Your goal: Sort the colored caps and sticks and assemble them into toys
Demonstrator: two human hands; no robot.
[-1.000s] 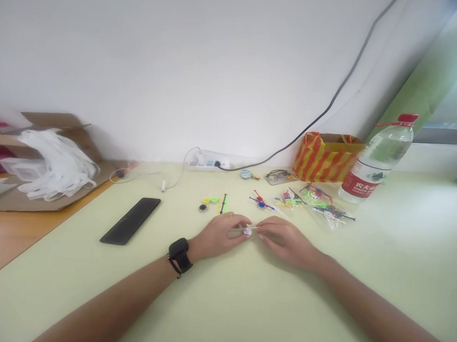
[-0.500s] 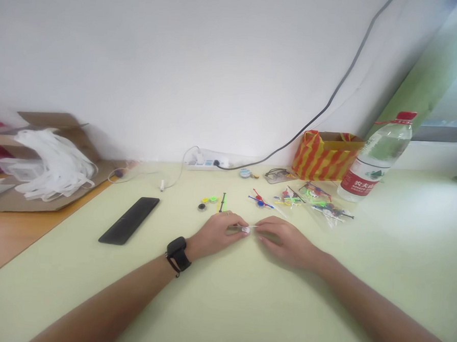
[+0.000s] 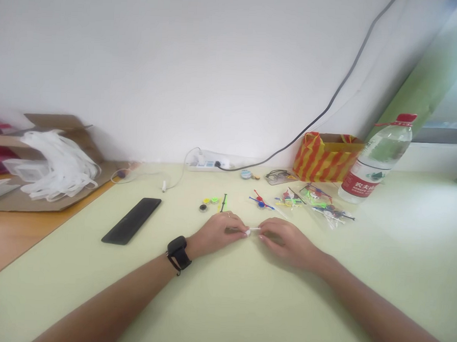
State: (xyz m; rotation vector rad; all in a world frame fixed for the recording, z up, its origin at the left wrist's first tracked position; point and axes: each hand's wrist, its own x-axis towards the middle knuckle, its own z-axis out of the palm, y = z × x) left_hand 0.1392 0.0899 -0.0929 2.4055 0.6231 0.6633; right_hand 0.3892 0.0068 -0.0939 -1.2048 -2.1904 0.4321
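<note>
Pinching at both ends in the head view, only one on hand: left hand (image 3: 215, 235) has its fingertips closed on the round part of a small white piece (image 3: 248, 233), right hand (image 3: 289, 244) nips the tip of its thin stem (image 3: 255, 228). Whole thing sits on the near side of the power strip (image 3: 209, 166), a bit to its right. Risk, my read: stem looks slim, so an off-axis push could bend or snap it; tiny fingertip contact could let the round part twist or pop out, maybe toward the dark stick (image 3: 223, 203) nearer the power strip. Long axis lies sideways, roughly parallel to the power strip, stem pointing right. Left end is covered by fingers; can't tell what's there.
</note>
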